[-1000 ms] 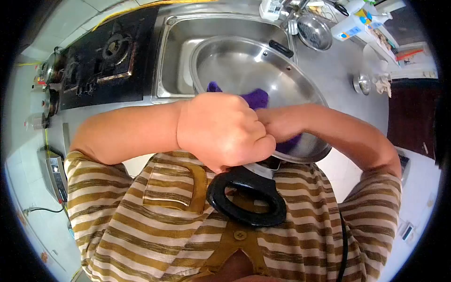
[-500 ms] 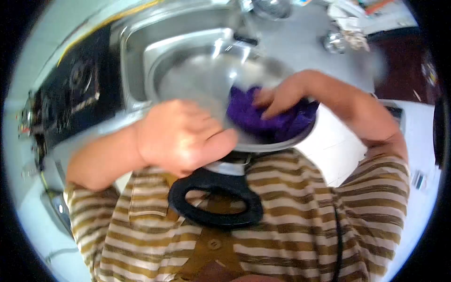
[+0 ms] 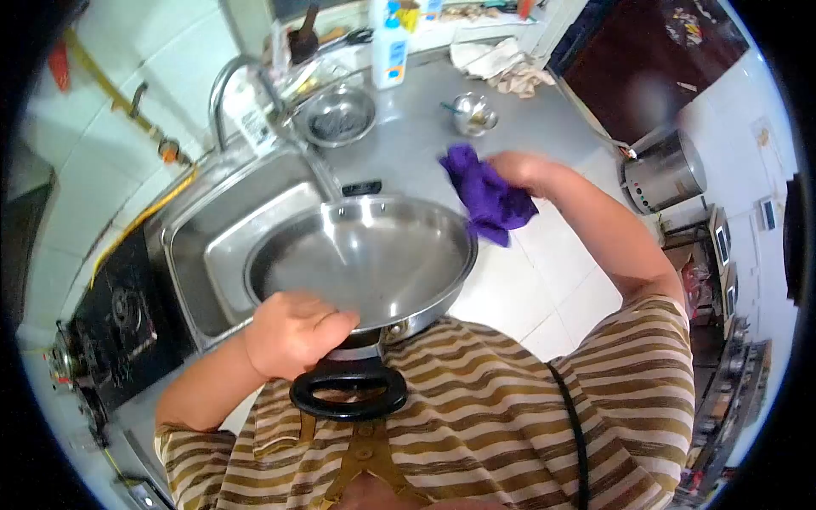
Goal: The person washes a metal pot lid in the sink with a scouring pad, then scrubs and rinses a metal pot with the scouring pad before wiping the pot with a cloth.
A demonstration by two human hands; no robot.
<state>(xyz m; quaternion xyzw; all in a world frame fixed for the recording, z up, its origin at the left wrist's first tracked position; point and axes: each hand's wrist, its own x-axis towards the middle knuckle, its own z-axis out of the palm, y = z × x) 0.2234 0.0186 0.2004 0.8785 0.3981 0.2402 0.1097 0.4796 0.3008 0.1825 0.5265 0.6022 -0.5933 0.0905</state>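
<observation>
A wide steel pan is tilted between my body and the sink, its black loop handle toward my shirt and a small black grip at its far rim. My left hand is closed at the near rim, where the handle joins the pan. Right of the pan, my right hand holds a bunched purple cloth in the air, clear of the rim. The fingers of my right hand are partly hidden by the cloth.
Behind the pan is the sink with a curved faucet. A steel bowl, a white bottle, a small bowl and pale rags lie on the counter. A black stove stands at left, a steel pot at right.
My right hand has lifted the purple cloth out of the pan and moved it to the right. My left hand stays at the handle. The view has turned toward the faucet and the counter.
</observation>
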